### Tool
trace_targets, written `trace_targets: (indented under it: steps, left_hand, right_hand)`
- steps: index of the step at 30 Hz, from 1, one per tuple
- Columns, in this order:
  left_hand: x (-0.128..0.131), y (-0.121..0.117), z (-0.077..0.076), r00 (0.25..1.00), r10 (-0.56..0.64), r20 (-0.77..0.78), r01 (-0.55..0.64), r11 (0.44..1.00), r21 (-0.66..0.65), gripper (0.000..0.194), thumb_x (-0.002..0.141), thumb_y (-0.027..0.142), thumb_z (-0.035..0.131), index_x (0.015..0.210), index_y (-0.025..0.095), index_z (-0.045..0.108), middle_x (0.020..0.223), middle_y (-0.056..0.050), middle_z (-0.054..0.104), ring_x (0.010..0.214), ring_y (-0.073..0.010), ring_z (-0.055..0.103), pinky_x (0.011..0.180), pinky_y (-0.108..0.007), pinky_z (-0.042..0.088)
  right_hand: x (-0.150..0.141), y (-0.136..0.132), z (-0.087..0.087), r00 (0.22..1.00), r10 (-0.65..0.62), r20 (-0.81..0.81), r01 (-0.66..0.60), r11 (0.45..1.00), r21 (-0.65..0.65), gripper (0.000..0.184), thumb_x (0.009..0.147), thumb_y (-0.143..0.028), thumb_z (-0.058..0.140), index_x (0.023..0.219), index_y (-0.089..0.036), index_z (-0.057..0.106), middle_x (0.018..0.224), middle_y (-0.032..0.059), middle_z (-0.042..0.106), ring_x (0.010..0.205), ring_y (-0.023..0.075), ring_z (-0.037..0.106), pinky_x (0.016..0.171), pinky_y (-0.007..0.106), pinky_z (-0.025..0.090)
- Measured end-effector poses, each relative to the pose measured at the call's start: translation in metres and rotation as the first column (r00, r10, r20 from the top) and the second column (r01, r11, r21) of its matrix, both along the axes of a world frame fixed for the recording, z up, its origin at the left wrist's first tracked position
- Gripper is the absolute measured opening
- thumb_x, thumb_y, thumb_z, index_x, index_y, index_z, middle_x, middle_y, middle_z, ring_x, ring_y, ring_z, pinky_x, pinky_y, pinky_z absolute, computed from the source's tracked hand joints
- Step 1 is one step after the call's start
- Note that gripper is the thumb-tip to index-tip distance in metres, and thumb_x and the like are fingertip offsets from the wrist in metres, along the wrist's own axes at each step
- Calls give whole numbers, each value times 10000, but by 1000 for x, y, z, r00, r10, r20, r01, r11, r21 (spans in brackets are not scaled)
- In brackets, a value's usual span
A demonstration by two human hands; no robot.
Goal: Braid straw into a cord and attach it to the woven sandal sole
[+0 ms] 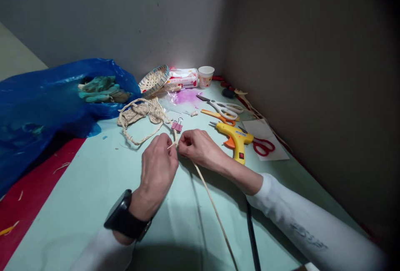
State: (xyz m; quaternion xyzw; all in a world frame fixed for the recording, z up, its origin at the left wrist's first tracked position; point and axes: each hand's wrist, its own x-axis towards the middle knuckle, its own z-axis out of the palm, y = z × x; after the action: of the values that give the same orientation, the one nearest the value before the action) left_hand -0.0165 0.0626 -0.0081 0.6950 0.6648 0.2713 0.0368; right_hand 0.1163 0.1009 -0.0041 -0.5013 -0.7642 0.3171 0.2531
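Note:
My left hand [159, 158], with a black watch at its wrist, pinches pale plant-fibre strands near the middle of the table. Close beside it, my right hand [196, 144] has its fingers closed on the same strands. A long straw-coloured strand [214, 206] runs from under my right hand down to the front edge of view. Just beyond my fingertips, a pink binder clip [176, 126] grips the far end of the work. Behind and to the left lies a coiled braided cord [142, 113], which seems to lead up to the clip. My fingertips partly hide the strands.
To the right lie a yellow glue gun [239, 137], red-handled scissors [264, 147], white-handled scissors [223, 106] and orange-handled scissors [218, 115]. At the back stand a woven basket [154, 80], a tissue pack [184, 78] and a paper cup [206, 77]. A blue plastic bag [56, 92] covers the left.

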Motion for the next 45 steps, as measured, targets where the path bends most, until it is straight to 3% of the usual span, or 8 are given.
trace_targets:
  steps: [5,17,24,27,30,33,38,45]
  left_hand:
    - [5,-10,-2,959,-65,-277,87,994,69,169,864,93,458,845,192,594,813,-54,610,698,-209,577,589,-301,364]
    - [4,-29,-4,890,-149,-431,107,987,-121,347,866,79,454,1133,159,661,820,-75,700,704,-230,670,556,-306,415]
    - [19,-36,3,822,-208,-530,79,964,-255,399,812,-29,417,1082,110,677,882,-140,706,764,-250,661,566,-303,435]
    - [12,-33,8,887,-219,-407,157,971,-182,273,849,72,467,970,123,707,835,-127,697,821,-279,634,656,-341,454]
    - [-7,-20,16,993,-117,-25,117,993,-23,250,871,298,526,725,178,690,843,-104,689,871,-281,600,751,-363,442]
    - [-25,1,19,812,81,578,119,947,-300,185,818,344,573,759,194,664,684,-33,624,624,-175,536,555,-266,386]
    - [-27,23,13,695,86,714,400,779,-483,240,701,390,656,639,160,622,476,35,482,375,-71,265,385,-219,152]
    - [-24,31,4,657,65,751,415,801,-432,127,640,254,643,611,136,605,544,-14,602,437,-64,338,426,-199,196]
  right_hand:
    - [-3,0,-5,998,-30,-62,27,999,-44,144,734,-174,514,636,-154,617,563,-1,582,539,108,457,524,236,283]
    - [0,0,-7,988,-35,-152,20,995,-99,159,769,-150,549,680,-146,681,576,-14,591,561,103,482,563,215,324]
    - [-1,3,-14,985,-32,-171,6,989,-150,137,778,-178,583,711,-133,693,576,-20,593,560,99,501,566,200,354]
    - [0,3,-12,988,-38,-153,17,991,-135,112,749,-150,579,712,-128,682,583,-13,595,562,102,501,555,206,340]
    - [2,3,-10,989,-18,-148,1,993,-117,121,750,-140,553,706,-136,665,605,-10,613,563,98,500,554,205,332]
    - [4,4,-10,988,22,-155,-41,992,-120,127,763,-149,544,710,-140,659,623,-7,636,566,96,510,558,200,341]
    - [7,7,-10,984,75,-159,-95,988,-121,146,789,-144,525,768,-129,669,643,-4,660,578,94,531,563,192,351]
    - [14,11,1,988,130,-85,-137,987,-83,127,777,-129,539,744,-128,661,635,-1,666,581,103,541,555,201,333]
